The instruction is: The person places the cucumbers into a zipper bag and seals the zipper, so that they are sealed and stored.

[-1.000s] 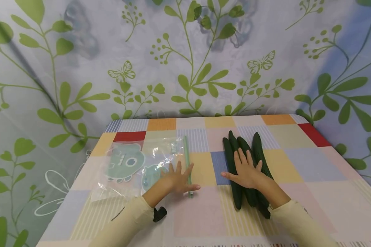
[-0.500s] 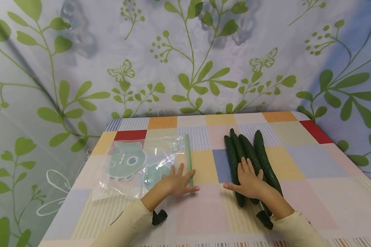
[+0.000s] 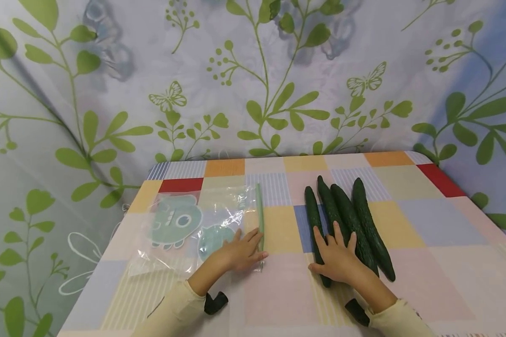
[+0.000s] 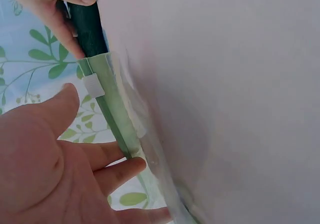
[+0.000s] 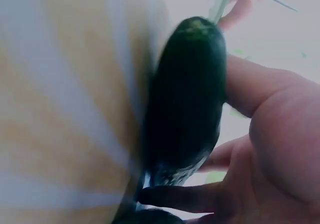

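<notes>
A clear zip bag with pale green cartoon prints lies flat on the left of the table. My left hand rests at its green zip strip, fingertips touching the strip and thumb apart. A white slider sits on that strip in the left wrist view. Several dark green cucumbers lie side by side at the right. My right hand grips the leftmost cucumber, thumb on its left side and fingers over and along its right. In the right wrist view its rounded end hides part of the fingers.
A patchwork cloth covers the table. Black straps show beside both wrists. Behind stands a curtain with a leaf and butterfly print.
My right hand has moved from lying across the cucumbers to the leftmost one, and the cucumbers have spread apart. The left hand's fingers have drawn closer together at the zip strip.
</notes>
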`<state>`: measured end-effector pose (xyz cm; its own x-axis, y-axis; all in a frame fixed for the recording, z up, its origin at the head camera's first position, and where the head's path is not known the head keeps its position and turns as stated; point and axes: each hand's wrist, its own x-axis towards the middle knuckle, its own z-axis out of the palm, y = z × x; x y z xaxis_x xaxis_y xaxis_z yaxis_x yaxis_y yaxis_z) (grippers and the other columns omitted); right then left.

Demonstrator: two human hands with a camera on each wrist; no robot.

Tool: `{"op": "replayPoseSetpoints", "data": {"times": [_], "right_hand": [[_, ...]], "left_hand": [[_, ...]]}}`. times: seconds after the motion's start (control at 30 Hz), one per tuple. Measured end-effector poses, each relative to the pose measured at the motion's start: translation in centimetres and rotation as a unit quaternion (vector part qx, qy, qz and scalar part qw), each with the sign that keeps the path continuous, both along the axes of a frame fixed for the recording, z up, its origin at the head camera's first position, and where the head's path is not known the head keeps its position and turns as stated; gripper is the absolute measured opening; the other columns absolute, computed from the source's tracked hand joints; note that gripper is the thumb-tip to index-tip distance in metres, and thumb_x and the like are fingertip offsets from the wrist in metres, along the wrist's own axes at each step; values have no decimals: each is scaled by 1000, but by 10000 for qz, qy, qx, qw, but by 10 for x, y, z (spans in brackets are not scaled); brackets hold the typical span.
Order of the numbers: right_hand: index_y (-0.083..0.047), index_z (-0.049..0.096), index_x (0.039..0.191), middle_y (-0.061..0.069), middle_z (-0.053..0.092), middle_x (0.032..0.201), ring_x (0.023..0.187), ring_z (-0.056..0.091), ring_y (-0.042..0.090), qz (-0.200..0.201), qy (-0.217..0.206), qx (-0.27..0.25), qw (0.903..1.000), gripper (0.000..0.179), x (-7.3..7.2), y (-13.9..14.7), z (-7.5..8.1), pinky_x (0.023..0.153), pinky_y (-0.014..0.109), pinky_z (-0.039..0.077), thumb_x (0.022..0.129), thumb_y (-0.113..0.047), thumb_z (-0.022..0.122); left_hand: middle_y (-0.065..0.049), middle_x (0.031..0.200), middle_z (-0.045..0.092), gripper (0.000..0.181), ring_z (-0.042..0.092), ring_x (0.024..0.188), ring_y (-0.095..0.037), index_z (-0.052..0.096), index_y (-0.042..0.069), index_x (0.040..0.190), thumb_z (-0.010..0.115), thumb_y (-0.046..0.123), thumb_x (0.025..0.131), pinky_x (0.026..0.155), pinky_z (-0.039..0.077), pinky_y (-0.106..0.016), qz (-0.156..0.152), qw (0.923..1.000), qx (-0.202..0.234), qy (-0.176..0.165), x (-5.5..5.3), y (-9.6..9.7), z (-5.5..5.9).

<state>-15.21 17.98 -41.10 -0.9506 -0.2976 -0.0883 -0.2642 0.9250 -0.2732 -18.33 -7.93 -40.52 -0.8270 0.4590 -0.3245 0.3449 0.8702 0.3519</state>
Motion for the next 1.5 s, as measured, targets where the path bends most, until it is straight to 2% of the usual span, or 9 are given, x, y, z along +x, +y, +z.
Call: {"op": "replayPoseSetpoints", "data": {"times": [0.33, 0.47, 0.53, 0.63, 0.7, 0.83, 0.97, 1.13, 1.5], "right_hand": [[7, 32, 137, 30, 50, 113, 127, 25, 52, -28, 869, -115, 9962, 76, -5, -3, -1, 95, 74, 5, 71, -3, 69], [10, 35, 134, 29, 49, 115, 112, 46, 46, 100, 1364, -262, 9903, 68, -10, -1, -1, 95, 65, 27, 70, 7, 60], [11, 37, 132, 29, 48, 119, 94, 55, 37, 157, 1458, -286, 9888, 65, -13, 2, 3, 80, 48, 46, 71, 9, 59], [11, 42, 129, 29, 48, 123, 77, 57, 29, 254, 1600, -321, 9863, 60, -17, 11, 11, 52, 27, 41, 72, 10, 60], [10, 43, 128, 28, 47, 127, 76, 57, 30, 249, 1611, -449, 9856, 59, -18, 18, 15, 48, 24, 34, 72, 10, 62], [8, 44, 129, 27, 48, 129, 98, 57, 41, 259, 1777, -841, 9801, 59, -21, 30, 17, 62, 34, 48, 73, 7, 66], [6, 45, 128, 26, 49, 128, 109, 53, 42, 537, 1821, -1466, 9708, 60, -21, 36, 14, 81, 48, 48, 73, 7, 67], [3, 47, 129, 23, 52, 127, 105, 57, 37, 991, 1709, -1982, 9600, 61, -18, 34, 11, 79, 46, 49, 72, 6, 68], [-4, 45, 133, 18, 53, 128, 109, 56, 35, 953, 771, -2180, 9682, 61, -14, 30, 13, 80, 44, 49, 76, 0, 68]], "left_hand": [[-5, 146, 32, 58, 23, 132, -48, 35, 12, 140, 42, 45, 93, 91, 29, -70, 55, 9991, 142, 385, 1, -1, -3], [-6, 144, 35, 57, 25, 131, -48, 37, 11, 139, 44, 44, 92, 91, 30, -69, 56, 9989, 110, 454, 2, -3, -4], [-6, 144, 35, 57, 25, 131, -48, 37, 11, 139, 44, 44, 92, 92, 30, -69, 63, 9988, 112, 462, 2, -3, -3], [-6, 144, 35, 58, 25, 131, -48, 37, 11, 139, 45, 44, 92, 92, 29, -69, 79, 9987, 123, 480, 2, -3, -3], [-6, 145, 34, 58, 24, 131, -47, 36, 12, 140, 45, 44, 92, 92, 29, -69, 101, 9987, 114, 484, 3, -3, -3], [-5, 145, 34, 59, 24, 132, -47, 36, 12, 140, 46, 45, 92, 93, 27, -70, 173, 9985, 149, 504, 5, -3, -6], [-5, 143, 37, 59, 27, 130, -47, 38, 13, 138, 48, 46, 90, 92, 28, -70, 215, 9976, 161, 644, 9, -2, -9], [-5, 141, 40, 58, 29, 129, -48, 41, 13, 136, 50, 46, 89, 89, 30, -71, 239, 9962, 113, 834, 13, 0, -10], [-4, 141, 38, 58, 29, 129, -47, 41, 13, 136, 49, 46, 89, 89, 31, -71, 273, 9957, 34, 882, 14, 1, -10]]}}
